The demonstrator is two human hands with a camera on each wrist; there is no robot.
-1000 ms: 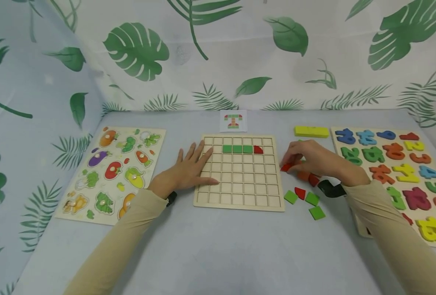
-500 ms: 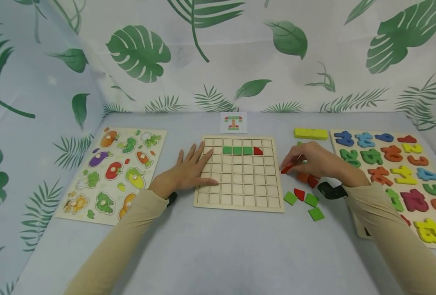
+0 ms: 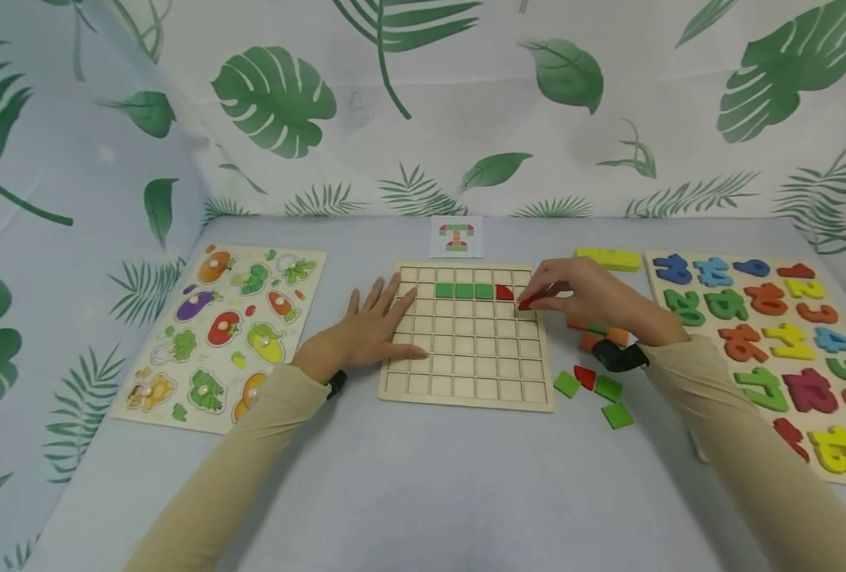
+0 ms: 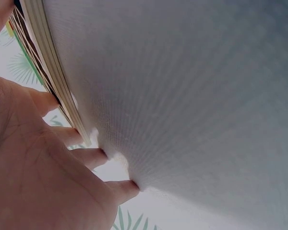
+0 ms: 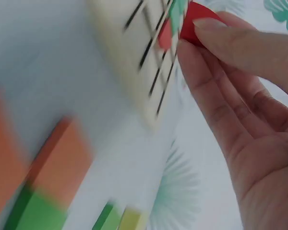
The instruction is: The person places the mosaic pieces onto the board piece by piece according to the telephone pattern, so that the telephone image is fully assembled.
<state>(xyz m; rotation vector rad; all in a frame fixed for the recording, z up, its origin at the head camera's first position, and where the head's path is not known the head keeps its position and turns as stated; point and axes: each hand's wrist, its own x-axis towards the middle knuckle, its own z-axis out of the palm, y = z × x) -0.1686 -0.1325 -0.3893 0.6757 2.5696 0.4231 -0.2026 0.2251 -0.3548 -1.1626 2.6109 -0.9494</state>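
A wooden grid board (image 3: pixel 465 407) lies mid-table, with a row of green square tiles (image 3: pixel 464 291) and one red quarter-round tile (image 3: pixel 504 293) in its second row from the back. My right hand (image 3: pixel 594 295) pinches another red quarter-round tile (image 5: pixel 198 24) between thumb and fingertips, over the board's right side. My left hand (image 3: pixel 361 330) rests with spread fingers on the board's left edge. From the left wrist view, its fingertips (image 4: pixel 129 188) meet the table cloth and the board's edge.
Loose green squares (image 3: pixel 616 415) and a red tile (image 3: pixel 585 376) lie right of the board, near orange blocks (image 3: pixel 616 335). Behind stand a pattern card (image 3: pixel 457 237) and yellow blocks (image 3: pixel 608 259). A vegetable puzzle (image 3: pixel 215 342) lies left, a number puzzle (image 3: pixel 773 349) right.
My right hand has moved left from the loose pieces to the board's right side, carrying the red quarter-round tile. My left hand has stayed in place on the board.
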